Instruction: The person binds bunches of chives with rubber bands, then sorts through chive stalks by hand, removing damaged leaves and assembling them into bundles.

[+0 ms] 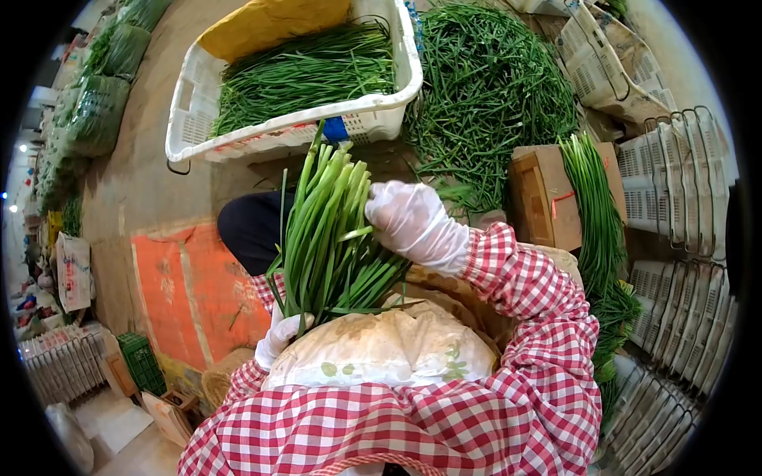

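A thick bunch of long green stalks [325,230] stands over my lap, its pale ends pointing up and away from me. My left hand [282,335], in a white glove, is wrapped round the lower left part of the bunch. At the upper right side of the bunch is my right hand [417,222], also gloved, with its fingers curled in against the pale stalks. A stained whitish cloth [381,345] covers my lap beneath the bunch.
A white crate [294,127] of green stalks stands ahead, with a large loose heap [492,95] beside it. More stalks [591,214] lie on a cardboard box [544,198] at right, near stacked crates [675,182]. An orange sheet [194,285] lies at left.
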The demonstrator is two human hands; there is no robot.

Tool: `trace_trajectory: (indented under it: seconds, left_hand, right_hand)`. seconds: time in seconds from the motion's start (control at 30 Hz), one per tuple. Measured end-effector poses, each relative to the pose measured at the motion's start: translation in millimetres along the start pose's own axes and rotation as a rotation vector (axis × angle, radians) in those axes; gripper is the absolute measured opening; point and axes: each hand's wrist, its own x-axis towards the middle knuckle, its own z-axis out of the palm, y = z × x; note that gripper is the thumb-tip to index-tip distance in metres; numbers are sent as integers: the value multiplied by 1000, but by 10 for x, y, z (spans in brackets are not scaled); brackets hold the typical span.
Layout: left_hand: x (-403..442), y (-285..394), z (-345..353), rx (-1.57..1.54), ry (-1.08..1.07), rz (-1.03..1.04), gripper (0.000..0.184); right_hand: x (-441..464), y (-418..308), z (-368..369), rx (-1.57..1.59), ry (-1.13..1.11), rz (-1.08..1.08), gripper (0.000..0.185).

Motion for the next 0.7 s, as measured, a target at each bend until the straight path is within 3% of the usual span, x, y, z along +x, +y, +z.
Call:
trace_trajectory:
  seconds: [0.07, 0.1, 0.13, 0.2, 0.27, 0.33, 0.37, 0.43, 0.5, 0.53, 0.6, 0.67, 0.7]
  left_hand:
    - [12, -1, -5, 3, 4, -8, 59]
    - [16, -3, -7, 6, 6, -9, 59]
    - [5, 5, -11, 7, 6, -9, 59]
    - [3, 5, -6, 8, 11, -11, 59]
    - [14, 8, 2, 7, 17, -12, 58]
    - [26, 1, 24, -1, 20, -6, 58]
    - [18, -7, 31, -7, 24, -1, 58]
    - [19, 0, 55, -13, 30, 10, 58]
    - [21, 6, 69, -18, 37, 17, 58]
    - [23, 4, 68, -16, 40, 18, 58]
    - [28, -15, 77, -19, 38, 17, 58]
    - [28, -22, 81, -16, 40, 12, 58]
    - [40, -9, 91, -6, 38, 14, 58]
  right_hand:
    - [74, 177, 5, -149, -32, 153, 8]
    - [59, 396, 106, -17, 160, 111, 11]
    - [84, 414, -50, -43, 192, 168, 9]
    - [97, 752, -41, -246, 320, 96, 8]
    - [89, 1097, -207, -483, 270, 151, 2]
    - [99, 1514, -429, -561, 235, 391, 9]
    - [100, 1548, -579, -322, 211, 842, 19]
    - [60, 1570, -696, -238, -16, 1136, 33]
    - [-67, 1326, -664, -105, -357, 1036, 36]
    - [-75, 1086, -700, 213, -510, 1076, 39]
    - [-271, 902, -474, 491, -76, 875, 31]
    - [-147, 446, -667, 567, 7, 573, 31]
    - [-104, 451, -542, 461, -40, 493, 34]
